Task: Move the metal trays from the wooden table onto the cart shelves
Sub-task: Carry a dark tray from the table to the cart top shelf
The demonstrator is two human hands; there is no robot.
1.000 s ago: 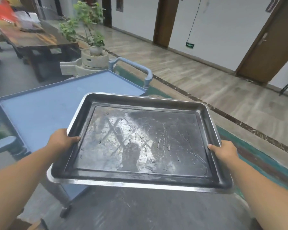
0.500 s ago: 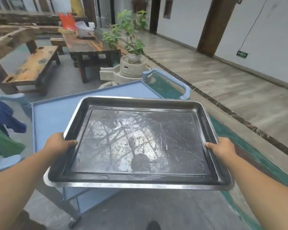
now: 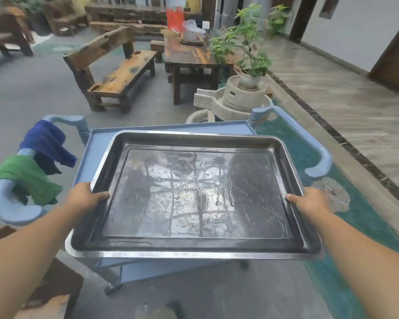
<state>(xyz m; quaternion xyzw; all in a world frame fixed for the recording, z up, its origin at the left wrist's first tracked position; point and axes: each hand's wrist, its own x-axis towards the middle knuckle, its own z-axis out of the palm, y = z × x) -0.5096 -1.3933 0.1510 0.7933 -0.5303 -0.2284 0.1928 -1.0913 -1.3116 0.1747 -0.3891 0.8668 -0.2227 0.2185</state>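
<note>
While left hand (image 3: pixel 84 199) and right hand (image 3: pixel 310 201) clasp its side rims, metal tray (image 3: pixel 194 192) over blue cart (image 3: pixel 97 143), open floor (image 3: pixel 44 93) beyond.

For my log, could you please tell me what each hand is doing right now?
Left hand: grips the left rim of the metal tray.
Right hand: grips its right rim.

The tray (image 3: pixel 194 192), gripped by the left hand (image 3: pixel 83 199) and right hand (image 3: pixel 309 201), covers most of the cart's top shelf (image 3: pixel 101 137). Bare blue strips show ahead of the hands and beside the left one. Raised handles flank them: the left handle (image 3: pixel 9 210) is draped with cloths (image 3: pixel 32 166), the right handle (image 3: pixel 309 143) is bare. Just beyond the shelf stands a stone mill (image 3: pixel 235 97).
</note>
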